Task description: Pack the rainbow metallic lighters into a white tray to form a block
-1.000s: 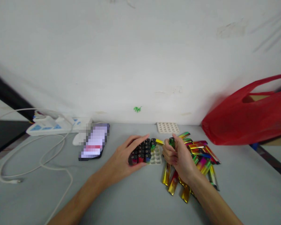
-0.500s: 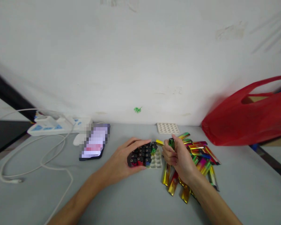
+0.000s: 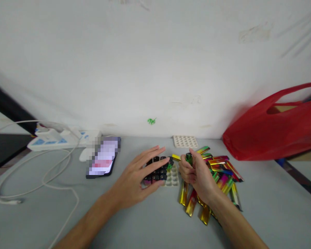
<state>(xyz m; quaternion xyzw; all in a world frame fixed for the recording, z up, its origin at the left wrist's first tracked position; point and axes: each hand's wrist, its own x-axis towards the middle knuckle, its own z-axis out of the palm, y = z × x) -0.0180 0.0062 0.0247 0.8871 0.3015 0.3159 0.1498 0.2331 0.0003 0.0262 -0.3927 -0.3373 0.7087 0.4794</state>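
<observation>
Left hand: and here the left hand (image 3: 131,178) is seen laid over the black tops (image 3: 156,177), its fingers parted and stretched across them, the thumb set along the near side.
Right hand: clamped, the right hand (image 3: 195,171) curled tight around a green piece (image 3: 188,157), whose dark top is left poking up beside the thumb.
Tray: the black tops are packed upright at its left, partly hidden by fingers; bare pockets of the pale tray (image 3: 174,178) are shown on the right, just beside the right hand.
Pile: shiny sticks (image 3: 191,206) in gold, red and green are strewn around and beneath the right forearm.
By the wall: a second tray (image 3: 185,141) is placed flat near the wall (image 3: 155,76).
Far left: a phone (image 3: 103,157), its screen lit, is flanked by a power strip (image 3: 54,143) and a looped cable (image 3: 74,192).
Far right: a red bag (image 3: 269,135) is slumped against the wall.
</observation>
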